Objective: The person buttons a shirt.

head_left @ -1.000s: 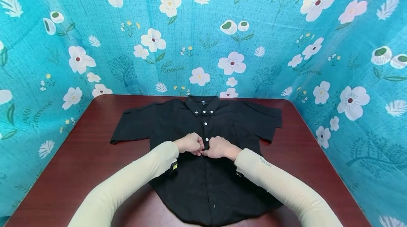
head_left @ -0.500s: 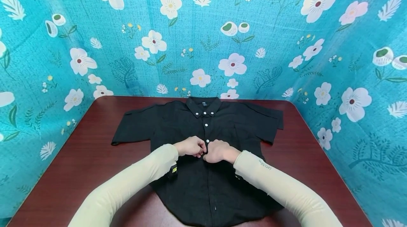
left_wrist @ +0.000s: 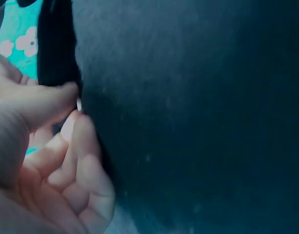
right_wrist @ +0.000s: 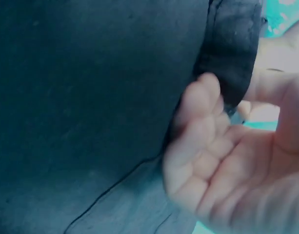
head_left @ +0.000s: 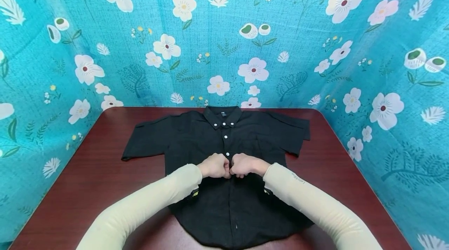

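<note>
A black short-sleeved shirt (head_left: 200, 199) lies spread front up, its collar at the far side and white buttons down the front. Over the middle of the placket, my left hand (head_left: 215, 166) and right hand (head_left: 245, 165) meet just below a white button (head_left: 227, 154). In the left wrist view, the left thumb and fingertips pinch a small white button (left_wrist: 79, 105) at the cloth's edge. The right wrist view has the right fingers (right_wrist: 200, 105) curled against the raised placket (right_wrist: 232, 53), gripping its edge. The buttonhole cannot be made out.
Under the shirt is a dark red-brown table (head_left: 87, 176) with rounded far corners. Blue flowered cloth (head_left: 224, 39) hangs behind it and along both sides. Pale sleeves cover both forearms.
Both hands have stayed at the placket. The left hand has shifted slightly right, and the right hand has turned so its fingers face the left hand's. The head view moved a little.
</note>
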`<state>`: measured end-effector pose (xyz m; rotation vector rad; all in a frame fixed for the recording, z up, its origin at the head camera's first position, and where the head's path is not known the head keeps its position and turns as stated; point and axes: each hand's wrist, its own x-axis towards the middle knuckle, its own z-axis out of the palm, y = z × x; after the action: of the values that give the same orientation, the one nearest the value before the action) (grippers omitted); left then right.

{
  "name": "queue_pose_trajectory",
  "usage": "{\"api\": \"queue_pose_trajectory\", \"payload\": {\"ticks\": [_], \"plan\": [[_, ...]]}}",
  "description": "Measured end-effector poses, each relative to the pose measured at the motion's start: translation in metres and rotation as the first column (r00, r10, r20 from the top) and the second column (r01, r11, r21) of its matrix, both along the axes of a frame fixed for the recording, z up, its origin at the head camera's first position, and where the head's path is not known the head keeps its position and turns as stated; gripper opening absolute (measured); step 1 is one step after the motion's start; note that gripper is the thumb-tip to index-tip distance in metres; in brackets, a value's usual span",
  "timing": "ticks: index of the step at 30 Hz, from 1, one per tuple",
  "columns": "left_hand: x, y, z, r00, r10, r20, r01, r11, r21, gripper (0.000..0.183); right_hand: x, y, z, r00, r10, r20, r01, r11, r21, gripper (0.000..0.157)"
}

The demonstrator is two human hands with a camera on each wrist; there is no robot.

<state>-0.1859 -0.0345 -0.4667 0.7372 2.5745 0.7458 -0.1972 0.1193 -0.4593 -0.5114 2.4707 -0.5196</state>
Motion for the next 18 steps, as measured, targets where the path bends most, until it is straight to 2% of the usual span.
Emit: {"api": "queue_pose_trajectory", "payload": {"ticks": [4,6,9,12,14,16,18], "plan": [[0.002,0.003,-0.001,0.997,-0.005,-0.078,0.003,1.0,-0.028,0.02,-0.004,0.006,-0.001,0.994,-0.037,0.104,0.048,0.994,-0.1,0.014],[0.003,0.005,-0.001,0.996,-0.009,-0.09,0.005,0.999,-0.046,0.022,-0.004,0.008,-0.001,0.989,-0.048,0.138,0.066,0.989,-0.133,0.014],[0.003,0.005,-0.001,0.998,0.006,-0.063,-0.009,0.999,-0.05,0.024,-0.005,0.008,-0.001,0.987,-0.042,0.156,0.065,0.987,-0.146,0.015],[0.003,0.005,-0.004,0.999,0.046,0.028,-0.046,0.999,0.014,0.024,-0.004,0.007,-0.002,0.987,-0.042,0.157,0.063,0.989,-0.13,0.016],[0.002,0.005,-0.006,0.988,0.085,0.126,-0.096,0.992,0.078,0.021,-0.003,0.006,-0.002,0.987,-0.055,0.153,0.074,0.99,-0.122,0.016],[0.001,0.004,-0.009,0.961,0.129,0.246,-0.169,0.974,0.151,0.016,-0.002,0.004,-0.001,0.986,-0.075,0.147,0.093,0.989,-0.118,0.016],[0.0,0.003,-0.012,0.922,0.156,0.355,-0.237,0.951,0.197,0.012,-0.001,0.003,0.0,0.984,-0.103,0.148,0.121,0.985,-0.122,0.017]]}}
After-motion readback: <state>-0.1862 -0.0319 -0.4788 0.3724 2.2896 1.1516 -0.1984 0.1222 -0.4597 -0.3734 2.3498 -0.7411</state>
